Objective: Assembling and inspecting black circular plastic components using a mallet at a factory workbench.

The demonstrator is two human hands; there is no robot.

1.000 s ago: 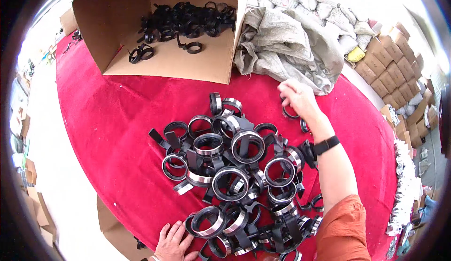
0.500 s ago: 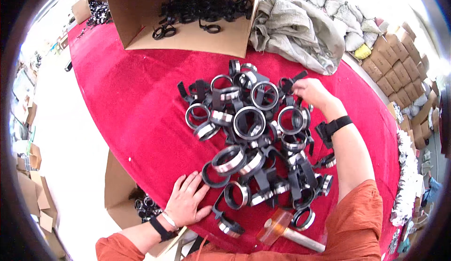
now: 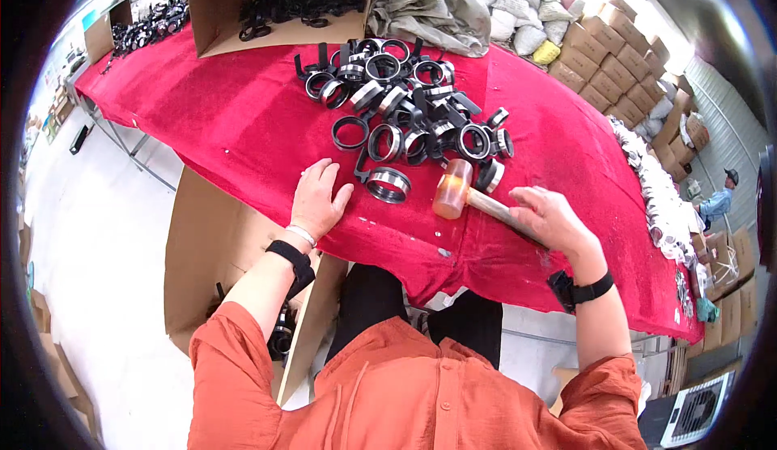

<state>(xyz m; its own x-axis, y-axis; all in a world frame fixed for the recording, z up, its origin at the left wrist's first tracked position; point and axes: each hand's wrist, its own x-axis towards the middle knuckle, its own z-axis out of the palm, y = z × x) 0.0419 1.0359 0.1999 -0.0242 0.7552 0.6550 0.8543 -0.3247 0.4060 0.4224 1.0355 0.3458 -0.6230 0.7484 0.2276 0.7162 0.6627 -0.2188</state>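
Observation:
My left hand lies on the red cloth near the table's front edge, fingers spread and holding nothing. Just to its right rests a black-and-silver ring with a black arm. My right hand hovers over the wooden handle of a mallet with an amber, translucent head. Its fingers are loosely bent and apart, not closed around the handle; whether they touch it I cannot tell. Beyond the mallet, a heap of similar black-and-silver rings with black arms covers the middle of the cloth.
An open cardboard box with black ring parts stands at the back, beside a grey sack. Another carton sits below the table's left edge. White parts line the right edge. A person is far right.
My right hand has left the far right side of the ring heap and come nearer, to the mallet handle. My left hand stays flat on the cloth. The view has shifted, showing more of my body.

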